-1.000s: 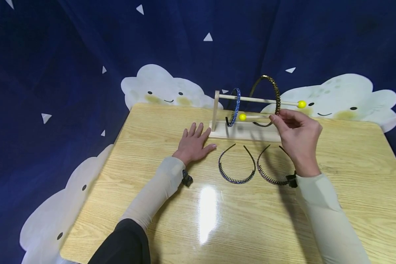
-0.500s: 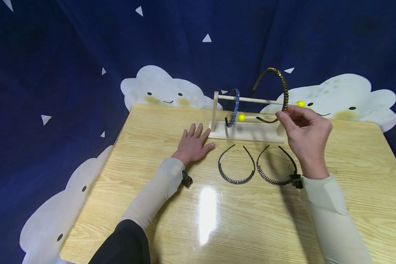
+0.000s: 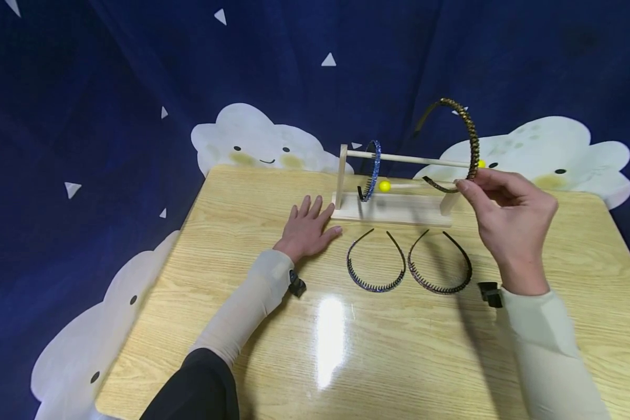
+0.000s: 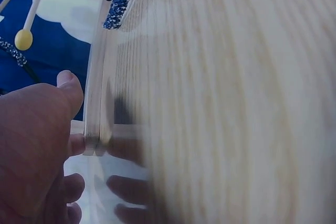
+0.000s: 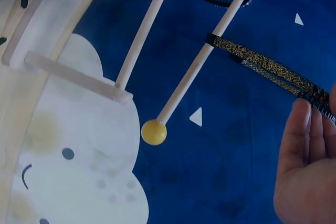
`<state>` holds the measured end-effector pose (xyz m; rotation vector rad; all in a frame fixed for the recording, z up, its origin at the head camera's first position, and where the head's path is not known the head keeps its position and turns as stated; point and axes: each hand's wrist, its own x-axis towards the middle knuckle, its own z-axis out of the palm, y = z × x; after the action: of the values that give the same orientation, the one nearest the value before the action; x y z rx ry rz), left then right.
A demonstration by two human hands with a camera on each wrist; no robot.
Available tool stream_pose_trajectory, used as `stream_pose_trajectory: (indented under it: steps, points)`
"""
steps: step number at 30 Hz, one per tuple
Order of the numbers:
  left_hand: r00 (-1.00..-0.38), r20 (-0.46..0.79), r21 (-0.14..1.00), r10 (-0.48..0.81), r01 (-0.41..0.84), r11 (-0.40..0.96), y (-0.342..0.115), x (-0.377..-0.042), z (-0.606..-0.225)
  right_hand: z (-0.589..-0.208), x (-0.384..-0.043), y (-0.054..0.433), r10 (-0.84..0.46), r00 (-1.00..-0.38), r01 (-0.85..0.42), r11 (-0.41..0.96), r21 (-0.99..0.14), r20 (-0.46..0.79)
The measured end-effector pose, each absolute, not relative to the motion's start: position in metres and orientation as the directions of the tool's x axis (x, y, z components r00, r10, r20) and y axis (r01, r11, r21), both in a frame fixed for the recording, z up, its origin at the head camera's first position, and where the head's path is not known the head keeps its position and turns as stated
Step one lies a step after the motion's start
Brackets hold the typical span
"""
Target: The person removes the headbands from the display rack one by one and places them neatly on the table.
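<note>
My right hand [image 3: 517, 219] pinches a gold-brown sequined headband [image 3: 473, 137] at its lower front side, beside the ball-tipped end of the upper rod [image 3: 420, 160]. The band stands upright, its open ends facing left; whether it encircles the rod I cannot tell. In the right wrist view, the same headband [image 5: 273, 66] crosses near the rod. A blue glittery headband [image 3: 376, 169] hangs on that rod nearer the left post. My left hand [image 3: 307, 230] lies flat on the table, fingers spread, by the left end of the wooden stand [image 3: 394, 211].
Two dark toothed headbands lie on the table in front of the stand: a bluish one [image 3: 376, 288] and a purplish one [image 3: 441, 290] to its right. A lower rod ends in a yellow ball [image 3: 385, 186]. Behind the table [image 3: 399, 356] hangs a dark blue cloud-patterned curtain [image 3: 294, 64].
My right hand has moved right along the upper rod with the gold-brown headband, which has also risen slightly. The left hand and the blue headband stay where they were.
</note>
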<state>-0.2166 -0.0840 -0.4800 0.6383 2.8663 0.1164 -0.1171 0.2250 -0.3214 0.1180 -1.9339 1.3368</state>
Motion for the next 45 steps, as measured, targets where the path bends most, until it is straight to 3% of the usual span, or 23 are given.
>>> stream_pose_trajectory:
  steps: [5,18,27,45]
  points:
    - [-0.884,-0.181,0.119,0.43,0.415,0.902,-0.083,-0.217,-0.479,-0.309,-0.105,0.222,0.348,-0.695,-0.48,0.427,-0.766,0.629]
    - [-0.882,-0.183,0.118,0.435,0.419,0.9,-0.081,-0.218,-0.478,-0.32,-0.093,0.252,0.237,-0.671,-0.522,0.521,-0.675,0.702]
    - [-0.882,-0.174,0.121,0.438,0.423,0.898,-0.08,-0.218,-0.478,-0.33,-0.083,0.268,0.11,-0.572,-0.542,0.694,-0.475,0.813]
    - [-0.887,-0.169,0.122,0.429,0.413,0.902,-0.082,-0.215,-0.479,-0.354,-0.066,0.291,-0.08,-0.431,-0.607,0.763,-0.224,0.899]
